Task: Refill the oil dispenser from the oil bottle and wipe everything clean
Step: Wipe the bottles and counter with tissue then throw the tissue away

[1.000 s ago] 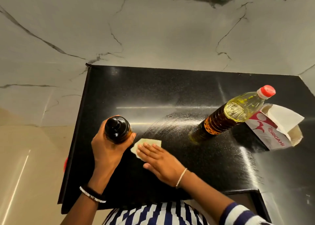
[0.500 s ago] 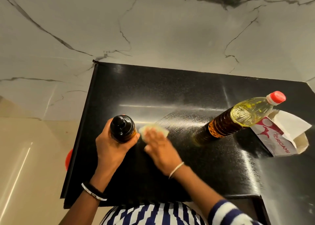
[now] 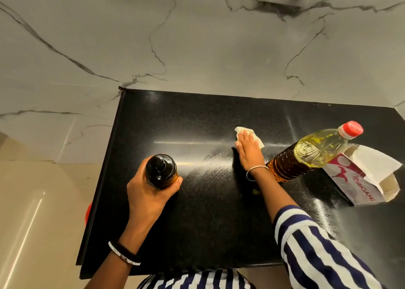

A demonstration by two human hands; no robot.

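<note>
Both hands engaged: gripping oil dispenser (image 3: 161, 170) with left hand (image 3: 151, 193) at counter (image 3: 208, 223) left side, pressing tissue (image 3: 242, 130) flat with straight-fingered right hand (image 3: 248, 151) beside oil bottle (image 3: 306, 155). Overlap strokes, keep pressure even, avoid knocking it.

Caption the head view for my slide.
Left hand holds the oil dispenser; right hand presses a tissue on the counter.

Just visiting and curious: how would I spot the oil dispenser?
Look at the black countertop; near its left edge the left hand grips the oil dispenser. It is small, dark and black-topped, unlike the tall, red-capped oil bottle on the right.
</note>
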